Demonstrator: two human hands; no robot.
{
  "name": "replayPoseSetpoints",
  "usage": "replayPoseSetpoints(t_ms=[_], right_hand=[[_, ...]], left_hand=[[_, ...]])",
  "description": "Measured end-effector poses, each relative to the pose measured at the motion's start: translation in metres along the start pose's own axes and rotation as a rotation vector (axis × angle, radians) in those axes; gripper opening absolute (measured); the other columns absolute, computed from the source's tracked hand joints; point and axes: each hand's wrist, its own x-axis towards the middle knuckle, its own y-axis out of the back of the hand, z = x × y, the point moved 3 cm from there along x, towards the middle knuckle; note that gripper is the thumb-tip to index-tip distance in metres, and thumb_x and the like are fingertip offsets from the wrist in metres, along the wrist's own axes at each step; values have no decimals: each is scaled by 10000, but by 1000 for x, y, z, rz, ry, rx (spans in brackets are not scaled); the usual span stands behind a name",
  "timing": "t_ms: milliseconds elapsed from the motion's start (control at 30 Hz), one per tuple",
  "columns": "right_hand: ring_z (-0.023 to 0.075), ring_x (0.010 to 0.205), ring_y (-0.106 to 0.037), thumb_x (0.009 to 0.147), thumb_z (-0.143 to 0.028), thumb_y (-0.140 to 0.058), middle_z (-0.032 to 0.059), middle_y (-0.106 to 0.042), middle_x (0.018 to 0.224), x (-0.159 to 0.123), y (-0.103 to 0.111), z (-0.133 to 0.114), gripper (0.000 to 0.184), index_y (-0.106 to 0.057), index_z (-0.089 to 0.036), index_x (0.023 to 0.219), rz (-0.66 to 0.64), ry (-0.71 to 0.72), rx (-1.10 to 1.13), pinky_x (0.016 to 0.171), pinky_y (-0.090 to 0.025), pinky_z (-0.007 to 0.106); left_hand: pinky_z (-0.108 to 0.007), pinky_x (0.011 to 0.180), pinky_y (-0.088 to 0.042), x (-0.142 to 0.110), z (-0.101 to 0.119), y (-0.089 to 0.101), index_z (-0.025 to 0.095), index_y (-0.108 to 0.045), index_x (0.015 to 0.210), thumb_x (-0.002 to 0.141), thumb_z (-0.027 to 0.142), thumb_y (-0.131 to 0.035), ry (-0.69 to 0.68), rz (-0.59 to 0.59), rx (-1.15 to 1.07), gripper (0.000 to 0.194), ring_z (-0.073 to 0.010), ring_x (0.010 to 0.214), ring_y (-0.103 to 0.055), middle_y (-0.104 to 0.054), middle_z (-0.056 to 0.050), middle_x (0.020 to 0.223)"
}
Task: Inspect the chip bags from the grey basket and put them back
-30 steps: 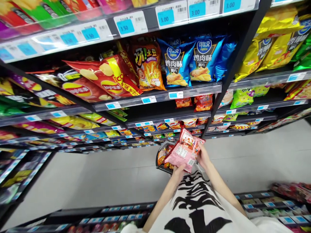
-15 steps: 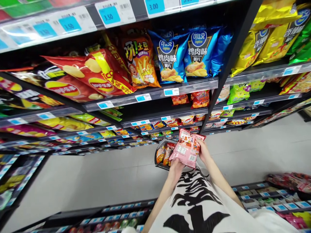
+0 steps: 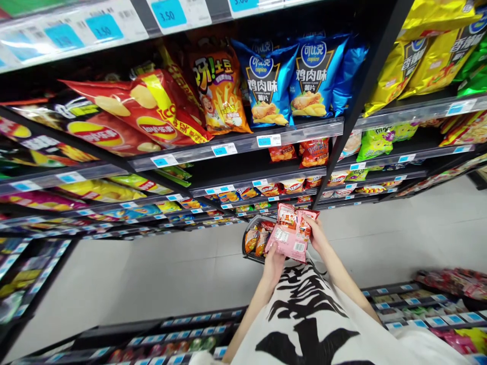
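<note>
Both hands hold a pink and red snack bag [image 3: 286,236] in front of my body, with its printed back and barcode facing up. My left hand [image 3: 273,264] grips the lower left edge, thumb on top. On the upper right side, my right hand [image 3: 316,232] is closed on the bag, its far fingers hidden beneath. Below and to the left of the bag is a dark shopping basket [image 3: 246,252] with orange snack bags [image 3: 261,242] in it. The held bag covers part of the basket.
A tall shelf stands ahead, carrying blue chip bags [image 3: 266,86], an orange snack bag [image 3: 220,91] and red chip bags [image 3: 152,114]. Yellow bags [image 3: 395,81] fill the bay on the right. Grey floor [image 3: 182,274] runs between this shelf and the lower shelves [image 3: 175,334] behind me.
The held bag has been turned slightly and lies flatter to my view, baring more of the basket. My left hand has shifted a little along its edge. The camera view has moved slightly.
</note>
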Motion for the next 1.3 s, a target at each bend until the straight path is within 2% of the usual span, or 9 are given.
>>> replayPoseSetpoints(t_ms=[167,333,733,967,1300], right_hand=[[290,882,-798,716,-588,-906,11,-849,883,2,3,4,393,-761,-251,857,28,-9,38,840,-627,395],[284,862,-802,716,-582,-905,4,-845,843,3,5,6,394,-747,-247,851,41,-28,46,828,-624,380],[305,944,-813,760,-706,-824,10,-861,899,4,5,10,469,-759,-259,884,57,-61,91,871,-639,420],[305,984,-815,782,-663,-837,10,-867,934,6,6,12,446,-776,-241,914,46,-77,135,917,-639,406],[305,963,-824,813,-597,-838,18,-871,933,7,8,14,387,-787,-234,937,62,-82,157,899,-654,409]], left_hand=[[-469,1230,-453,-1,0,-3,262,-618,1477,818,565,-837,6,15,27,758,-332,1535,-487,-639,-95,1558],[-463,1217,-468,-2,-1,-3,263,-627,1460,855,561,-802,4,5,46,697,-322,1520,-507,-627,-93,1571],[-477,1243,-435,0,-6,4,240,-650,1430,799,548,-857,6,16,24,732,-338,1525,-496,-665,-105,1522],[-489,1230,-445,2,-10,8,217,-670,1396,796,486,-873,19,38,-30,688,-351,1487,-537,-687,-124,1490],[-481,1216,-457,4,-13,12,215,-696,1361,830,422,-855,22,40,-66,592,-343,1459,-566,-719,-114,1444]])
